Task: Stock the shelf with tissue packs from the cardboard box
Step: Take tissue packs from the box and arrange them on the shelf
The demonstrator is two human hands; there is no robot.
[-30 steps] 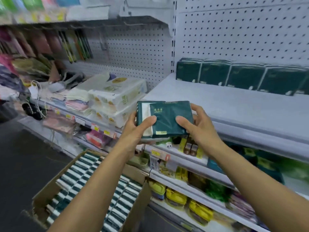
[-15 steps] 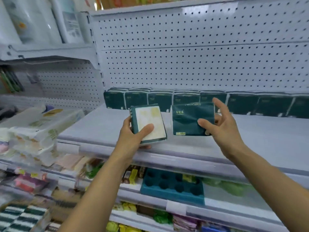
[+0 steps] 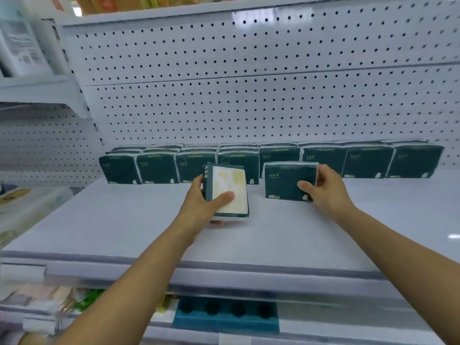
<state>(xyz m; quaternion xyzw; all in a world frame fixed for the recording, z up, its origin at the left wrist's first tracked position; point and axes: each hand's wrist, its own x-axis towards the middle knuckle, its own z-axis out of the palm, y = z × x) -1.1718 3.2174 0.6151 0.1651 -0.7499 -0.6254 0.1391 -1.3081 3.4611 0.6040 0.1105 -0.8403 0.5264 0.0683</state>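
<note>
The left hand [image 3: 202, 204] gripped a tilted tissue pack [image 3: 229, 189], thumb across its pale face; the right hand [image 3: 323, 188] clasped an upright pack [image 3: 286, 180] standing on the shelf [image 3: 249, 245].

A shop aisle, plainly retail. White metal gondola shelf [image 3: 149, 235] across the middle of the frame, backed by white pegboard [image 3: 249, 58] filling the upper half. Identical dark green tissue packs [image 3: 368, 161] lined up along the back. More packaged goods [image 3: 22, 46] at upper left; further stocked shelves [image 3: 74, 300] along the bottom edge.
</note>
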